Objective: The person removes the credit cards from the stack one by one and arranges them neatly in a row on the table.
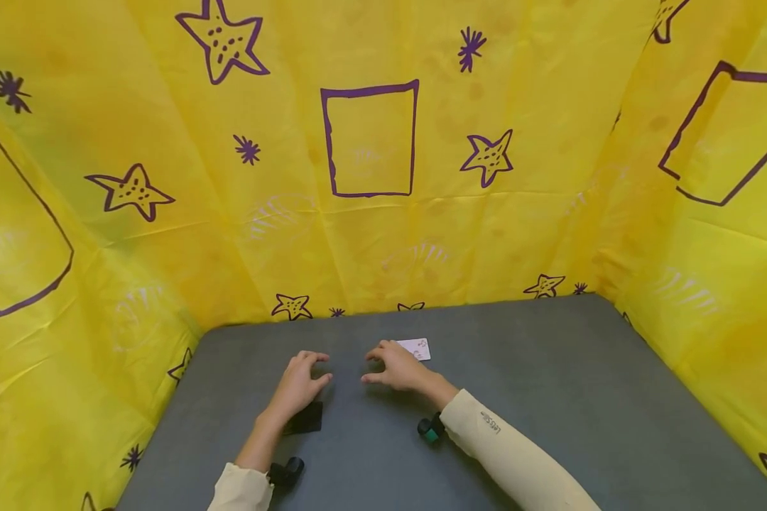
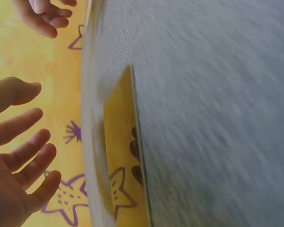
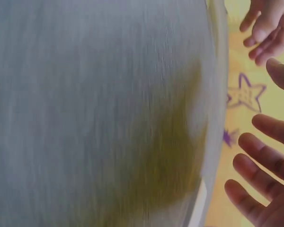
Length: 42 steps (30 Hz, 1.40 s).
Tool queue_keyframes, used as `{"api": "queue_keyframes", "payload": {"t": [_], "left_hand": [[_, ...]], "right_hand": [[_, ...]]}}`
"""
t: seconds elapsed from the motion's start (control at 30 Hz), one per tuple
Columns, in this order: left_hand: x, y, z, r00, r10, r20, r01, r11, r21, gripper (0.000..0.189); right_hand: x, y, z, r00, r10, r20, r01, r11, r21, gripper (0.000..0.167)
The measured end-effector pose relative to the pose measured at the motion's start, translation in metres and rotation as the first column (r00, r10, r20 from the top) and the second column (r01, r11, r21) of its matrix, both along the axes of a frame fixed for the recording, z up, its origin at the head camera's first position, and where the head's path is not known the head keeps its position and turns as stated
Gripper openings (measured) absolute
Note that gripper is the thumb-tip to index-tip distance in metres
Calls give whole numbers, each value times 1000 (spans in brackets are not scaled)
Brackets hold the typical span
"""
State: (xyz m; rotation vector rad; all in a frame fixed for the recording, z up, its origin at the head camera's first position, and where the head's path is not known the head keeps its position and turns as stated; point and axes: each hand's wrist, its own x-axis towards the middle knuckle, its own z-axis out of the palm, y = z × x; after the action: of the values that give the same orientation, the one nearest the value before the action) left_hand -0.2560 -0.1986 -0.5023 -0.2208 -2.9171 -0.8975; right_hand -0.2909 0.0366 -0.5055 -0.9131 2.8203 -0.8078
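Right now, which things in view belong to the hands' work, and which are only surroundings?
Likely for the work (neither held):
white card, near the right hand
dark glossy panel, near the left hand

Likely background:
yellow patterned cloth
grey tabletop

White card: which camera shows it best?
The head view: it shows the printed face of the white card, partly hidden by the right hand. The right wrist view has only a pale strip, probably the card; the left wrist view, none.

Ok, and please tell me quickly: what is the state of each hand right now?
Left hand: open, holding nothing, near the dark flat piece.
Right hand: open, holding nothing, near the white card.
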Motion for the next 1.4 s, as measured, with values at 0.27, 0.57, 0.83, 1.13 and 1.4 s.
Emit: {"api": "queue_keyframes", "payload": {"t": [0.27, 0.57, 0.83, 1.13, 1.4], "left_hand": [[-15, 24, 1, 999, -37, -5, 37, 998, 59, 34], [-29, 47, 2, 997, -83, 2, 82, 991, 107, 35], [-40, 68, 3, 991, -131, 15, 129, 984, 121, 36], [-46, 88, -3, 979, -194, 55, 188, 977, 96, 39], [-54, 101, -10, 971, -229, 65, 224, 971, 81, 47]], "right_hand": [[-15, 32, 1, 999, -47, -8, 47, 999, -16, 46], [-24, 50, 2, 996, -84, -37, 84, 996, -20, 44], [-34, 63, 4, 991, -125, -39, 124, 992, -9, 43], [-39, 78, -1, 988, -144, -59, 147, 988, 45, 46], [-42, 87, -3, 990, -139, -40, 142, 985, 94, 46]]}}
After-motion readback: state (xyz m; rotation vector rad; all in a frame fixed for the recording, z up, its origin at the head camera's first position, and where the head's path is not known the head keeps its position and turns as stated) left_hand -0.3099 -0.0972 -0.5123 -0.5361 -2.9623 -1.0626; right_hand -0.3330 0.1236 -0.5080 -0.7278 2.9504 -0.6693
